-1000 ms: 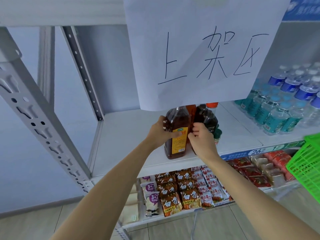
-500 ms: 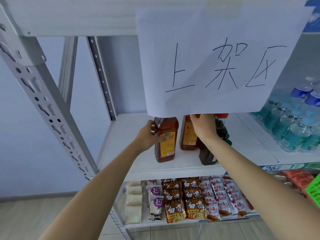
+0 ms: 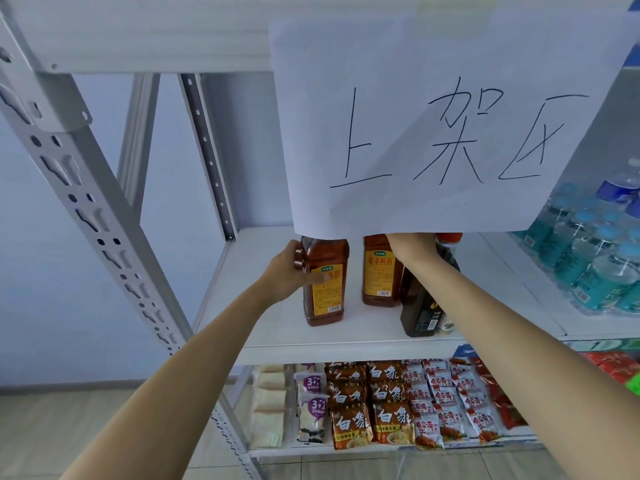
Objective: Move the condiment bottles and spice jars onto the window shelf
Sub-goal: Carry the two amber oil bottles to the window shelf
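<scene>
White metal shelf (image 3: 346, 344): bearing all bottles. White handwritten paper sign (image 3: 433, 116): hanging above, hiding right hand (image 3: 410, 244) fingers; grip cannot be told. Amber yellow-labelled plastic bottle (image 3: 325, 296): upright, left hand (image 3: 287, 275) wrapped round it. Second amber bottle (image 3: 379, 271), dark soy bottle (image 3: 420, 306): just beside.

Shelf board (image 3: 270, 327): matt white, smooth. Perforated upright (image 3: 86, 202): grey painted metal. Cooking wine bottle (image 3: 323, 282): clear glossy plastic, yellow paper label. Hanging sign (image 3: 433, 116): thin matt paper, inked. Noodle packets (image 3: 351, 426): shiny plastic film. Water bottles (image 3: 595, 254): clear plastic.
</scene>
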